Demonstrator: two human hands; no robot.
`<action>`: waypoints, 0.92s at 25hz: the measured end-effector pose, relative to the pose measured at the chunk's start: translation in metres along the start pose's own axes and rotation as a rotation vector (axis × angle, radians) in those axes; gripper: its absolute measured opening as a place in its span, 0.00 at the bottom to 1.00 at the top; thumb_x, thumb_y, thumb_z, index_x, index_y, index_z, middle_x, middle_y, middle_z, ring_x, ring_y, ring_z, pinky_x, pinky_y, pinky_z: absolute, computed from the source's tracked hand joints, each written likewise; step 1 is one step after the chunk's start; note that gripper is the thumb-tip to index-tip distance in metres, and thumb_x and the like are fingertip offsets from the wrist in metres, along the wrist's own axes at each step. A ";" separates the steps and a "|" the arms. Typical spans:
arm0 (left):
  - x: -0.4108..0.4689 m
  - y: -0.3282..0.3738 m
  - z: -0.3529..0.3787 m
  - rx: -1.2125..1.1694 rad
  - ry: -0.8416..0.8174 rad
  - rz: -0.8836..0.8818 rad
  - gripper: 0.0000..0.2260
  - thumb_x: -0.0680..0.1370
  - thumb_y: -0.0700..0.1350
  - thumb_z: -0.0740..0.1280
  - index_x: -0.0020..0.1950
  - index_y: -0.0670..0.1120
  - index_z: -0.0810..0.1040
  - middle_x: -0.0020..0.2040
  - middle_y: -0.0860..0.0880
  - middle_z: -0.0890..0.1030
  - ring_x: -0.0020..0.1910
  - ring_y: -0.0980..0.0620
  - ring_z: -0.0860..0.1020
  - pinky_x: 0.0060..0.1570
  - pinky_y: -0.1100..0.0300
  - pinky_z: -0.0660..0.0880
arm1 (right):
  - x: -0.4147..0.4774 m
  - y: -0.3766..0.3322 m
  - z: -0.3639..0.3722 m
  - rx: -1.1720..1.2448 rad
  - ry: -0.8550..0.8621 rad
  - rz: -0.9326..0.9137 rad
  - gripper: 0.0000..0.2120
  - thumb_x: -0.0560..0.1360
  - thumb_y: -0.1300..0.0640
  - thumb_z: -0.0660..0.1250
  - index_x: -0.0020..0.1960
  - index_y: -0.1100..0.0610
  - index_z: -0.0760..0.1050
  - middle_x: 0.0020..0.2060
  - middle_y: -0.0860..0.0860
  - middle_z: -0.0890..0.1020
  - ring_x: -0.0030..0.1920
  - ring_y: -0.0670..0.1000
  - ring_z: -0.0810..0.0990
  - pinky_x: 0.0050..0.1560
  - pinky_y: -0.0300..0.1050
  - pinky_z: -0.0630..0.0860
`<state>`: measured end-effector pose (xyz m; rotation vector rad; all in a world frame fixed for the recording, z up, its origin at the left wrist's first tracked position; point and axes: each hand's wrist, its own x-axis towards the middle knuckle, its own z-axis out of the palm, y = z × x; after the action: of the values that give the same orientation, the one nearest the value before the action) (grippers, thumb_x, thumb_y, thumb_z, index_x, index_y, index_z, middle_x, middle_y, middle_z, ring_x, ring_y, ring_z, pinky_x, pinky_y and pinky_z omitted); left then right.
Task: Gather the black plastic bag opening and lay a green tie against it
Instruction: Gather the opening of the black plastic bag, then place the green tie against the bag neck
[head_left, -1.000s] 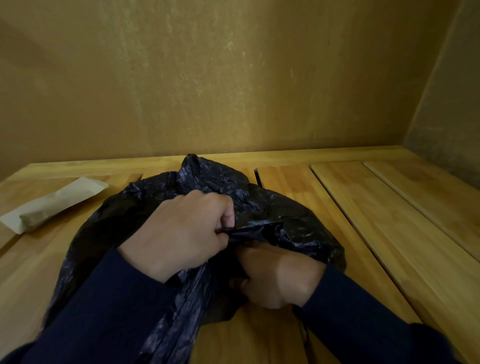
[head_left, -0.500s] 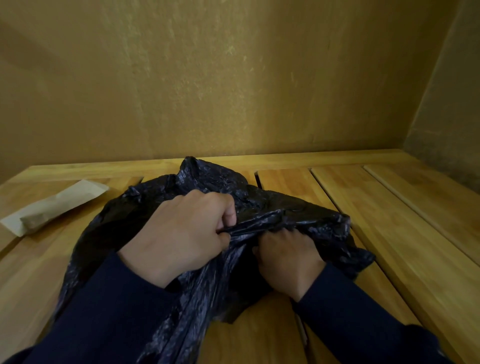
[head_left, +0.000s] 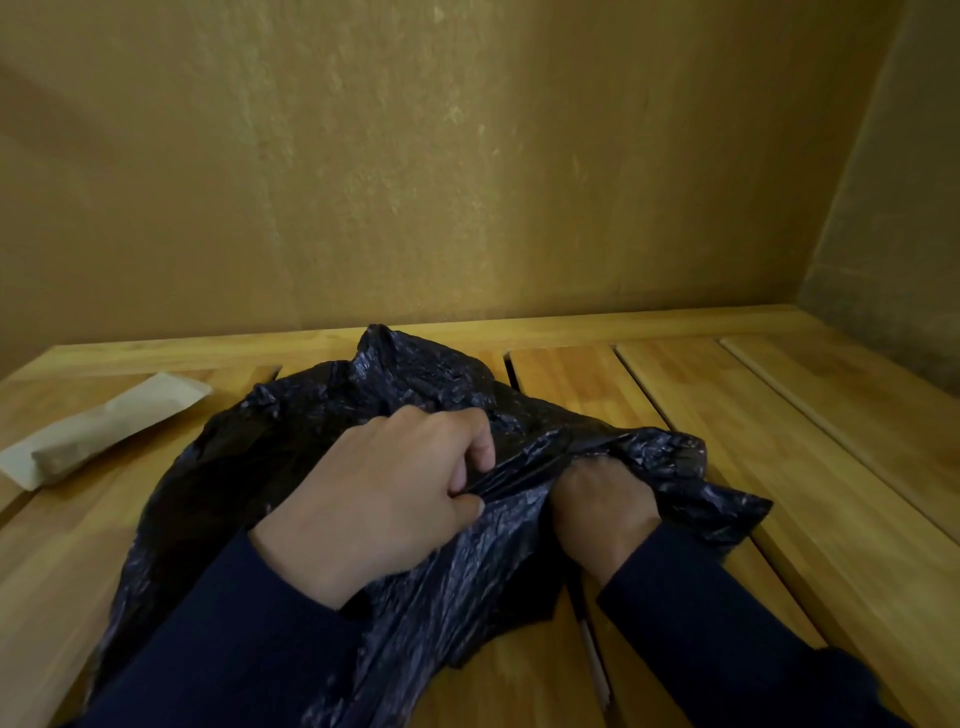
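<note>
I see my left hand (head_left: 379, 499) fisted knuckles-up, clamped on a gathered fold of the black plastic bag (head_left: 415, 395), which lies mid-table. My right hand (head_left: 605, 506) grips the bunched plastic just right of it. Slatted wooden table (head_left: 779, 467); paper packet (head_left: 98, 423) far left; tan wall (head_left: 467, 156) behind.

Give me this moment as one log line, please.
stage: gathering opening | left hand: gripping black bag | right hand: gripping bag | green tie: unseen
</note>
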<state>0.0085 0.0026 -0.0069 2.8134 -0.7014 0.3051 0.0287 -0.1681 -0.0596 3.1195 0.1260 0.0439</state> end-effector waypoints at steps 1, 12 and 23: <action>0.000 0.001 0.000 0.001 0.002 0.000 0.13 0.73 0.51 0.73 0.45 0.62 0.68 0.34 0.59 0.76 0.34 0.64 0.74 0.29 0.65 0.64 | -0.002 -0.001 0.000 0.010 0.001 -0.011 0.13 0.83 0.61 0.58 0.64 0.60 0.76 0.65 0.55 0.77 0.65 0.53 0.75 0.57 0.45 0.75; 0.001 -0.003 -0.006 -0.019 0.174 -0.044 0.15 0.70 0.49 0.74 0.46 0.62 0.68 0.32 0.61 0.78 0.34 0.63 0.75 0.30 0.60 0.68 | -0.029 0.000 -0.069 0.371 0.071 -0.201 0.04 0.77 0.59 0.68 0.43 0.54 0.79 0.35 0.49 0.81 0.33 0.47 0.80 0.27 0.37 0.75; -0.010 0.013 -0.031 -0.586 0.186 0.190 0.11 0.77 0.58 0.64 0.47 0.55 0.84 0.43 0.57 0.84 0.38 0.55 0.81 0.34 0.70 0.73 | -0.063 0.054 -0.133 0.904 0.060 -0.362 0.14 0.61 0.46 0.76 0.38 0.56 0.84 0.28 0.52 0.86 0.24 0.46 0.82 0.24 0.33 0.74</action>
<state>-0.0105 0.0044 0.0227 2.1430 -0.8515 0.3237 -0.0338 -0.2249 0.0732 3.9009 0.9567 0.0981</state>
